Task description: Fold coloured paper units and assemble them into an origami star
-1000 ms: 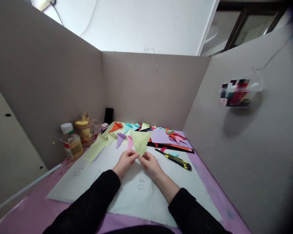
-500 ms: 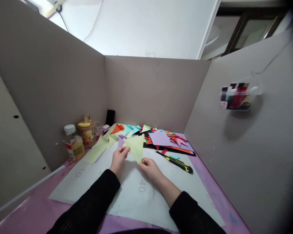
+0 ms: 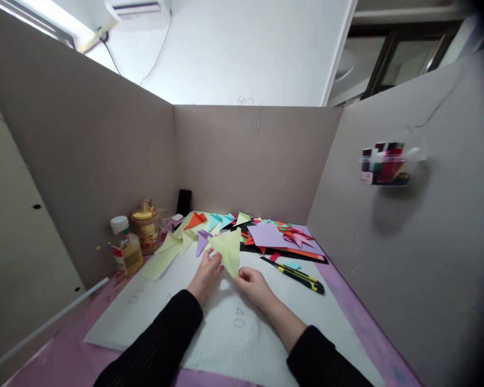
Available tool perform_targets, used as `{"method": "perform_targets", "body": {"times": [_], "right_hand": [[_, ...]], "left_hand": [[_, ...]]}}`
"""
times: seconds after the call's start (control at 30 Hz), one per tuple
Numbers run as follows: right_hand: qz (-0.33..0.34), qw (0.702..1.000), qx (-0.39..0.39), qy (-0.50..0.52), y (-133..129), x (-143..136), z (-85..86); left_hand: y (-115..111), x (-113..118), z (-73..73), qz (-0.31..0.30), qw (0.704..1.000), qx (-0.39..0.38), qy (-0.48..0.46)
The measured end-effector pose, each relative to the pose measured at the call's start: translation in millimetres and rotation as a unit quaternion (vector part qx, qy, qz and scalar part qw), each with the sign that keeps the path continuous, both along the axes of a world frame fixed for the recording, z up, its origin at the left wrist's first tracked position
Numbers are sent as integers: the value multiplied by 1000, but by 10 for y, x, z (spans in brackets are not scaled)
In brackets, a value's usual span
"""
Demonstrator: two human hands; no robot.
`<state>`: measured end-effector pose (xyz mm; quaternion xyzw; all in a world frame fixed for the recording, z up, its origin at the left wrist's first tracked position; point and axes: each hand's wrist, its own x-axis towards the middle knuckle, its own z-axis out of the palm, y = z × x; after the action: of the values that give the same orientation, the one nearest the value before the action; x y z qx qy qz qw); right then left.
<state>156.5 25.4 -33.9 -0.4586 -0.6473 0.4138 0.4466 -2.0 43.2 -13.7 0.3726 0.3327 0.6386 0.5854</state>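
Observation:
A pale yellow-green sheet of folded paper (image 3: 229, 250), roughly triangular with its point downward, is held up over the white mat (image 3: 210, 333). My right hand (image 3: 253, 284) pinches its lower corner between thumb and fingers. At the paper's left edge is my left hand (image 3: 207, 274), its fingers curled against the sheet and partly behind it. A purple folded paper piece (image 3: 203, 242) lies just beyond the left hand. To the right of my right hand lies a black and yellow utility knife (image 3: 302, 278), near small red and light blue paper scraps.
Purple sheets (image 3: 264, 235) and several colourful folded pieces are heaped at the back right. Yellow-green papers (image 3: 161, 263) lie on the left. A glue bottle (image 3: 127, 250), a tub (image 3: 146, 228) and a black phone (image 3: 184, 202) stand back left. Grey panels (image 3: 254, 161) enclose three sides.
The left hand's grip has shifted lower along the paper's left edge, its fingers loosening slightly. The right hand keeps its pinch at the bottom corner. The whole view has tilted up a little.

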Motion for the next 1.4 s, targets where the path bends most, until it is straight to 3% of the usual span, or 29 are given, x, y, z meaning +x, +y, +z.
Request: {"method": "perform_targets", "body": {"times": [0.03, 0.1, 0.23, 0.47, 0.63, 0.73, 1.0, 1.23, 1.3, 1.4], "right_hand": [[0, 1000, 5, -6, 2, -3, -2], [3, 1000, 7, -18, -8, -11, 4], [16, 1000, -5, -16, -56, -40, 29], [1, 1000, -6, 2, -90, -51, -10], [-41, 991, -7, 126, -11, -7, -15], [-42, 988, -1, 148, 21, 18, -19], [-58, 983, -16, 172, 9, 36, 34], [-42, 970, -68, 230, 42, 18, 4], [-54, 959, -76, 267, 82, 63, 27], [-42, 954, -82, 285, 148, 203, 98]], "left_hand": [[-36, 72, -20, -34, 999, 11, 35], [-83, 169, -48, -39, 996, 22, 78], [-73, 175, -66, 8, 997, 22, 79], [67, -50, -57, 89, 995, 26, 37], [19, 15, -89, -25, 993, 13, 111], [-57, 97, -94, -70, 987, 24, 144], [-119, 99, -30, -77, 983, 35, 165], [-139, 167, -88, -120, 976, 28, 178], [-143, 155, -63, -151, 977, 34, 148], [-121, 58, 45, -173, 984, 19, 24]]}}
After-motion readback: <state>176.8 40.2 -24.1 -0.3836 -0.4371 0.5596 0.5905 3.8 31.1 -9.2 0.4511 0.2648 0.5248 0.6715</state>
